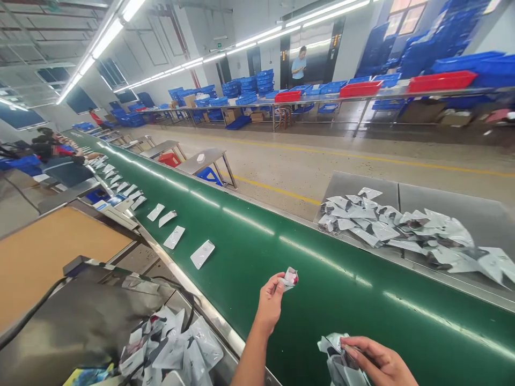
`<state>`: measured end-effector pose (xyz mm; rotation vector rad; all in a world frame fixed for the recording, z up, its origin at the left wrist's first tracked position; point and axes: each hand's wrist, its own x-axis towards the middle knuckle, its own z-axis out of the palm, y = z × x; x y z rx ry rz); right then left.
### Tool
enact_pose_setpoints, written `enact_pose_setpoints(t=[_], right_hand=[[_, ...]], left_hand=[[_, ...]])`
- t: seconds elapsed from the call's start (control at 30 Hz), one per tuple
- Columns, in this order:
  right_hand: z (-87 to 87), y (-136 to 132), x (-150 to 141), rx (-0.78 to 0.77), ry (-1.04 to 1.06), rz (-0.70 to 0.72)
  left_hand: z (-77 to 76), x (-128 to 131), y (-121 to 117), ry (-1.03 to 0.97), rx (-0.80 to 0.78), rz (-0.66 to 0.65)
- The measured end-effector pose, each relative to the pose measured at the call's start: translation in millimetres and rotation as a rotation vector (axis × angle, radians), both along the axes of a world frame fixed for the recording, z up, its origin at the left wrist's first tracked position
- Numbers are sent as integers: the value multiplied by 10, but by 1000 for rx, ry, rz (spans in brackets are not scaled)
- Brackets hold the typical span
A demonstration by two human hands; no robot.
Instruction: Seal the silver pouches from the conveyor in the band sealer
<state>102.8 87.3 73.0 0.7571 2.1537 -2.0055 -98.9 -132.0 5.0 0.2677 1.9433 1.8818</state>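
Above the green conveyor belt (241, 257), my left hand (271, 305) pinches a small silver pouch (290, 279) whose end gapes, with something dark red inside. My right hand (374, 356) is lower and to the right, its thumb and fingers closed on several silver pouches (338, 356) bunched together; the frame's bottom edge cuts them off. Left of my hands, a flat silver pouch (203, 254) lies on the belt, followed by a line of similar ones running into the distance.
A heap of pouches (382, 222) covers part of the steel table (362, 185) beyond the belt. Another pile (173, 348) sits at lower left near a brown board (60, 252). Co-workers (60, 155) sit along the belt's left side. One person (299, 67) stands far back by blue bins (265, 80).
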Motion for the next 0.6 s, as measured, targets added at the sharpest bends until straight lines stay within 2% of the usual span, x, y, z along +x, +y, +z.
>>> enact_pose_setpoints(t=[0.07, 0.17, 0.27, 0.37, 0.47, 0.6], right_hand=[[100, -33, -65, -10, 38, 10], [257, -44, -124, -61, 80, -41], [341, 15, -131, -94, 97, -122], [299, 108, -82, -57, 104, -156], [180, 179, 10, -33, 74, -167], [12, 195, 155, 42, 24, -187]], left_hand=[[153, 168, 223, -86, 188, 53], [344, 304, 509, -160, 255, 37], [495, 340, 678, -95, 207, -162], [596, 391, 753, 18, 174, -338], [591, 543, 792, -80, 206, -395], [376, 848, 773, -309, 206, -396]])
